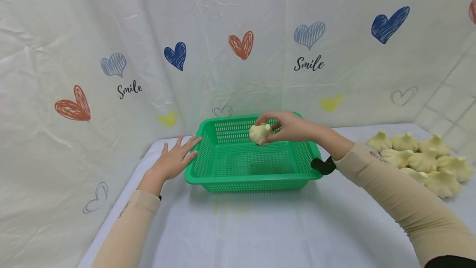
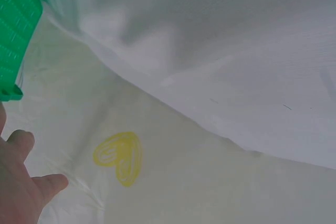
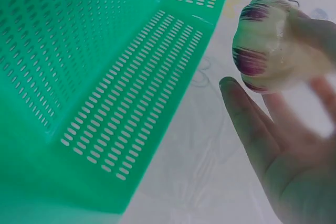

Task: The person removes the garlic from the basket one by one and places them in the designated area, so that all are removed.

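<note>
Over the green plastic basket (image 1: pixel 253 179), my right hand (image 1: pixel 288 126) pinches a garlic bulb (image 1: pixel 259 134) between thumb and fingers. Purple streaks mark the underside of that garlic bulb (image 3: pixel 257 45) in the right wrist view, where the right hand (image 3: pixel 299 166) is seen from below. No garlic lies inside the basket. At the basket's left rim, my left hand (image 1: pixel 174 159) rests with spread, fairly straight fingers touching the edge. Only part of the left hand (image 2: pixel 21 177) shows in the left wrist view, beside a corner of the basket (image 2: pixel 16 30).
Several garlic bulbs (image 1: pixel 424 160) sit in a group on the right of the table, beyond my right forearm. A white cloth (image 1: pixel 238 235) covers the table. Behind the basket hangs a white sheet (image 1: pixel 208 11) printed with hearts and "Smile".
</note>
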The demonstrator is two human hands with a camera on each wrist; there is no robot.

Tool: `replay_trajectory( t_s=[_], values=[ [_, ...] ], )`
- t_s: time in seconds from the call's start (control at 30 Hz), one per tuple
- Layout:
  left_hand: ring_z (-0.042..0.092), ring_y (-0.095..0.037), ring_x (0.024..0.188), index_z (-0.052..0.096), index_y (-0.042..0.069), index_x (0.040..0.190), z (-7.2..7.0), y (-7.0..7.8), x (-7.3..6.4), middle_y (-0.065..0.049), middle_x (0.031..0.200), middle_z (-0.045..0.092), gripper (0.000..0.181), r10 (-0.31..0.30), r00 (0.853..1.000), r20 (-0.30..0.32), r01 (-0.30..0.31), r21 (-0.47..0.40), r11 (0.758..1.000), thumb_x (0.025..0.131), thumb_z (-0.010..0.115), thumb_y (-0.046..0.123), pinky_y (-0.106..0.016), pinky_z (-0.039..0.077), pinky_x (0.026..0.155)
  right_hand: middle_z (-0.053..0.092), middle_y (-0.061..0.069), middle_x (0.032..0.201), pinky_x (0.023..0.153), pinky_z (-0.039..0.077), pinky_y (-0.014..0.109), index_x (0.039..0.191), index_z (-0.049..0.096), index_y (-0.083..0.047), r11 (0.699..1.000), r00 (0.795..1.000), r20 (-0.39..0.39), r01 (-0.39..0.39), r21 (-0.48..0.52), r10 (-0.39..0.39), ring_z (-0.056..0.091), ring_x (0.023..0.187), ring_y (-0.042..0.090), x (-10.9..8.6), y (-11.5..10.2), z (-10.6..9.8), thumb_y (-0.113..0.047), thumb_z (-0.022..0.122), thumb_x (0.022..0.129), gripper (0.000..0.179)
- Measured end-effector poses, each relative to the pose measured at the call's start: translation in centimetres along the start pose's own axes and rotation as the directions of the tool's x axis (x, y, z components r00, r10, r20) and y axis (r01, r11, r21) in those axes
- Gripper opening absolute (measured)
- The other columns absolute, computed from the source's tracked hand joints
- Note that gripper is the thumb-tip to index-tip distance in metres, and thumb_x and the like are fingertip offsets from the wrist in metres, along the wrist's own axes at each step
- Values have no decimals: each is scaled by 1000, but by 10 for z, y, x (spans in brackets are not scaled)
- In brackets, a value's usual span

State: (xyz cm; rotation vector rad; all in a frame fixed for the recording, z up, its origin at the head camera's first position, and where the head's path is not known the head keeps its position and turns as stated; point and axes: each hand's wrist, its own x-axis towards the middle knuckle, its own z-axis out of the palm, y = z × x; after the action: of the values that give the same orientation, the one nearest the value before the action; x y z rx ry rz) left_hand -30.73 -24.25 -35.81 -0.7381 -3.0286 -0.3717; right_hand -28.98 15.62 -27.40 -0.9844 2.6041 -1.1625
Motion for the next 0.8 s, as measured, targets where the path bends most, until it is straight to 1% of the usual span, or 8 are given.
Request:
replay_trajectory(
  t_s=[0.13, 0.23, 0.4, 0.47, 0.6, 0.8],
  values=[
    [1, -41, 156, 23, 24, 166, 0, 0, 0, -5, 170, 19, 62, 9, 1000, -6, -9, -7, 1000, 111, 31, 52, -75, -8, 113, 59, 14, 129, 89, 59, 43, 129, 63, -6, 998, 1000, -5, -6, 68, 6, 66, 113, 39, -10, 3, -5, -6, 81, 88, 44],
    [3, -42, 155, 24, 23, 166, 0, 0, 0, -6, 170, 20, 62, 15, 1000, -12, -16, -6, 1000, 111, 31, 52, -76, -6, 113, 58, 13, 132, 91, 57, 44, 128, 63, -6, 995, 1000, -9, -8, 102, 9, 65, 113, 37, -18, 5, -8, -5, 82, 87, 45],
    [4, -43, 155, 24, 23, 166, -1, 1, -1, -6, 169, 21, 62, 18, 1000, -21, -18, -4, 1000, 111, 31, 52, -76, -4, 113, 56, 12, 135, 92, 55, 43, 129, 62, -7, 995, 1000, -23, -18, 102, 20, 66, 112, 33, -32, 6, -14, -8, 83, 87, 47],
    [3, -42, 155, 24, 23, 166, -1, 0, -1, -6, 169, 21, 62, 15, 1000, -20, -15, -6, 1000, 111, 31, 52, -75, -5, 114, 57, 12, 135, 92, 56, 42, 129, 62, -7, 996, 999, -32, -20, 90, 23, 66, 111, 32, -38, 7, -16, -9, 83, 87, 47],
    [2, -41, 155, 23, 24, 166, -1, -1, 0, -5, 170, 20, 62, 9, 1000, -14, -9, -4, 1000, 111, 31, 52, -75, -6, 113, 57, 12, 136, 92, 56, 42, 129, 62, -7, 997, 998, -44, -30, 77, 34, 67, 111, 33, -51, 8, -21, -10, 83, 87, 47],
    [1, -41, 155, 23, 24, 166, 1, -1, -1, -4, 170, 19, 62, 13, 1000, -11, -13, -11, 1000, 111, 32, 51, -75, -7, 113, 57, 11, 136, 93, 55, 47, 128, 63, -10, 998, 996, -64, -56, 26, 57, 65, 116, 36, -74, 10, -29, -11, 83, 88, 45]
  ],
)
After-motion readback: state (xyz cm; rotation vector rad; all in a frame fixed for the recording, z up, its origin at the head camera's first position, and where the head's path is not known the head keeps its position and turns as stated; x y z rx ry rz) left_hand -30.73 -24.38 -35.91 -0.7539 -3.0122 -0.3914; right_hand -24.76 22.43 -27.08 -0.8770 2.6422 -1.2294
